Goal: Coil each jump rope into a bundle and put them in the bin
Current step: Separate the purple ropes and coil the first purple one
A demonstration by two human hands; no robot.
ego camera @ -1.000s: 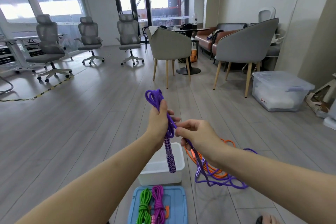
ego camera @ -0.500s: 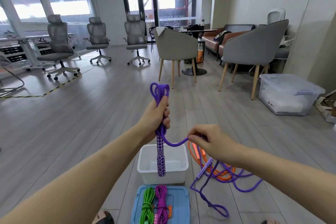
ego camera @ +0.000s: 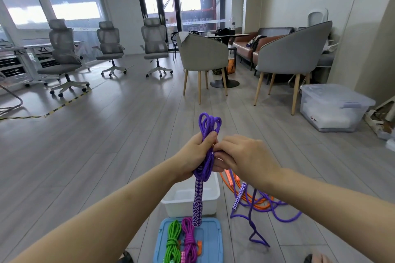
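Blue lid [ego camera: 210, 239]: nearest the viewer, flat on the floor [ego camera: 102, 145] below the hands, carrying two coiled bundles side by side.
Green jump rope [ego camera: 172, 241]: coiled bundle on the left part of the lid.
Magenta jump rope [ego camera: 189, 239]: coiled bundle just right of the green one; something small and orange shows beside it.
White bin [ego camera: 210, 195]: open-topped, on the floor directly under the hands, just beyond the lid.
Left hand [ego camera: 195, 157]: fingers and thumb wrapped around the gathered loops of the purple jump rope [ego camera: 206, 163], holding the bundle upright.
Purple jump rope: loops stick up above the left fist; one patterned purple-and-white handle [ego camera: 197, 204] hangs straight down over the bin and the far edge of the lid.
Right hand [ego camera: 245, 157]: pressed against the left hand at the bundle, fingers curled on the purple cord; the fingertips are hidden behind the bundle.
Loose end: the second patterned handle [ego camera: 239, 197] dangles below the right wrist, and slack purple cord trails across the floor to the right.
Orange jump rope [ego camera: 254, 200]: lying uncoiled on the floor under the right forearm, tangled with the purple slack.
Clear storage box [ego camera: 333, 107]: lidded, on the floor far right of the hands.
Grey armchairs [ego camera: 295, 53]: beyond the hands, around a small table.
Office chairs [ego camera: 154, 47]: three, far left, near the windows.
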